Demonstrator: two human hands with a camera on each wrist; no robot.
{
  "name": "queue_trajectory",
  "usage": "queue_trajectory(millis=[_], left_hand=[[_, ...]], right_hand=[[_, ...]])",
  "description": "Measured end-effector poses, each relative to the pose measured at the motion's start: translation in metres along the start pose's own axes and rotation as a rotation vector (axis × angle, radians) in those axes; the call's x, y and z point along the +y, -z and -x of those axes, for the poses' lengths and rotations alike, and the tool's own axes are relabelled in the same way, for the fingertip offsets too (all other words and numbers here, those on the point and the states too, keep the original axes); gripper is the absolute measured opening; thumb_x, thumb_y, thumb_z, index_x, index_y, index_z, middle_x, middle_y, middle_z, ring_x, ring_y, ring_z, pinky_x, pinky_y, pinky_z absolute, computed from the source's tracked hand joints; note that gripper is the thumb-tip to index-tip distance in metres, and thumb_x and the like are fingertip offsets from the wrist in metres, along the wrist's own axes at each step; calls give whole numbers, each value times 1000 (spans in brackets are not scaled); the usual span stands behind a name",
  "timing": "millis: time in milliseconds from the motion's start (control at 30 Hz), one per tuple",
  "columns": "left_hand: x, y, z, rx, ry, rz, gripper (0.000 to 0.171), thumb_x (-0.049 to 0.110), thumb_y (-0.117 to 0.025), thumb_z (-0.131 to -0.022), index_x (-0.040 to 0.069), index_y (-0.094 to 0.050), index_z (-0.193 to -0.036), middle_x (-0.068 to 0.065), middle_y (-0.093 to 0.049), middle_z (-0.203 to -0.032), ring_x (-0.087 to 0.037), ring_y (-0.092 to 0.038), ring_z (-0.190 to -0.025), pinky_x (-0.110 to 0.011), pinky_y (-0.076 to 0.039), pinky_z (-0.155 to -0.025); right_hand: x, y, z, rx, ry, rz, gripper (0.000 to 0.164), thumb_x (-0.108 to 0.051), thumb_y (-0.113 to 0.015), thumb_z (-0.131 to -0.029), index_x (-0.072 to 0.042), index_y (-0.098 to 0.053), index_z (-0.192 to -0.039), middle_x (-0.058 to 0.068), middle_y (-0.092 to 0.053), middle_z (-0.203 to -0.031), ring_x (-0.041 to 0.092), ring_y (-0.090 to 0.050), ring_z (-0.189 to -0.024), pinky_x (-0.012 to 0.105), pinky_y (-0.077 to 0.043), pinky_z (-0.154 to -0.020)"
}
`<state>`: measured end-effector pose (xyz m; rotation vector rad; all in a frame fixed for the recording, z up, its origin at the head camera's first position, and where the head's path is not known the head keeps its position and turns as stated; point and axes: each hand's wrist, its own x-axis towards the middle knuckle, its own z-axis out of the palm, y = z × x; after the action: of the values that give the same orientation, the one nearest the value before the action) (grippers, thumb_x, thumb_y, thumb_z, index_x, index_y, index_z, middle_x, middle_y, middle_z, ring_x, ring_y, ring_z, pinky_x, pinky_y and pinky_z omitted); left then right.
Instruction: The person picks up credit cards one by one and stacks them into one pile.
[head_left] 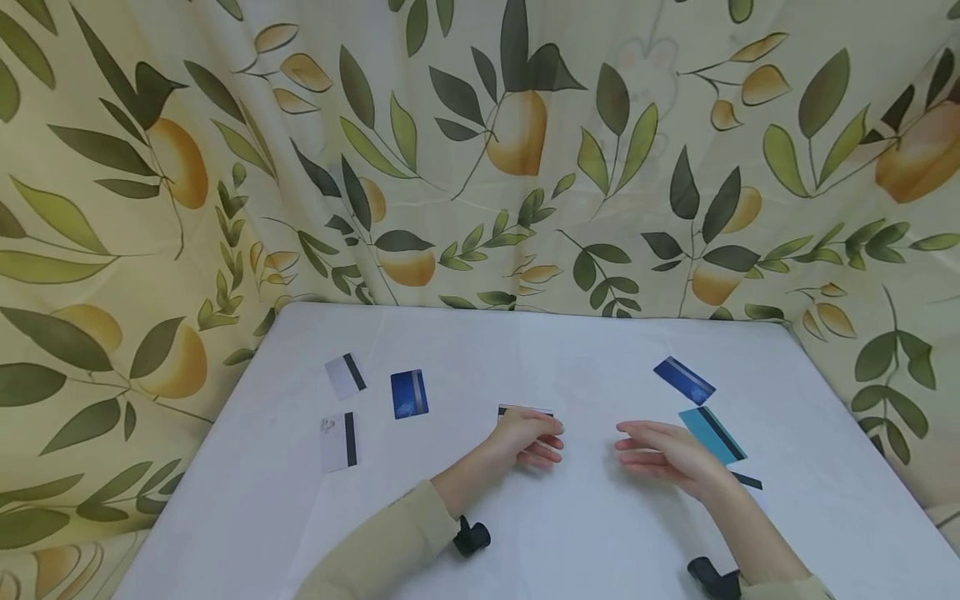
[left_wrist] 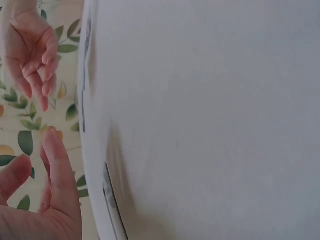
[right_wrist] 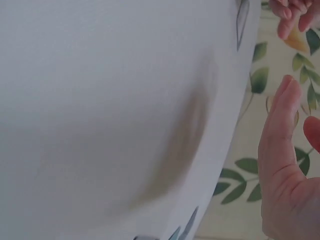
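Note:
My left hand (head_left: 525, 435) hovers over the middle of the table, fingers loosely bent and nothing in them. Just beyond it lies a card with a dark stripe (head_left: 517, 408), mostly covered by the hand in the head view; the left wrist view catches this card (left_wrist: 114, 205) edge-on beside the hand. To the right, my right hand (head_left: 671, 454) is held above the tabletop with relaxed, nearly straight fingers, also holding nothing. Close by it lies a teal card (head_left: 705, 429) with a black stripe. Another striped card (head_left: 747, 481) is largely hidden behind the right wrist.
On the left side lie two pale cards, an upper one (head_left: 341, 379) and a lower one (head_left: 335, 442), plus a blue card (head_left: 408, 394). A dark blue card (head_left: 684, 381) lies at the back right. The white table (head_left: 585, 358) backs onto a leaf-and-fruit patterned curtain (head_left: 480, 208).

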<state>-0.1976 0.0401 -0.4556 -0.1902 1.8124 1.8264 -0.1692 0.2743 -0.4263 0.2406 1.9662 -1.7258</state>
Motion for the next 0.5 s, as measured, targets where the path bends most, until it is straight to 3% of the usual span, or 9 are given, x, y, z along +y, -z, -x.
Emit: queue_trajectory(millis=[300, 400, 500], left_hand=[[-1, -27, -2, -34, 45, 37, 11, 12, -66, -79, 6, -65, -89, -12, -68, -76, -23, -68, -63, -34, -57, -58], [-2, -36, -3, -40, 60, 48, 13, 12, -66, -79, 6, -63, -91, -13, -68, -76, -25, -68, -65, -35, -57, -59], [-3, -45, -5, -60, 76, 70, 14, 12, -66, -80, 6, -63, -92, -13, -69, -76, -27, -68, -68, -37, -57, -59]], right_hand=[[9, 28, 19, 46, -11, -81, 56, -32, -52, -93, 5, -38, -133, 7, -64, -104, 24, -65, -94, 35, -52, -84], [13, 38, 25, 38, -18, -135, 46, -32, -51, -94, -2, -48, -129, 6, -65, -103, 23, -65, -94, 36, -52, -84], [16, 48, 31, 37, -37, -193, 28, -31, -50, -94, -15, -61, -114, 3, -65, -101, 22, -65, -94, 37, -51, -85]])
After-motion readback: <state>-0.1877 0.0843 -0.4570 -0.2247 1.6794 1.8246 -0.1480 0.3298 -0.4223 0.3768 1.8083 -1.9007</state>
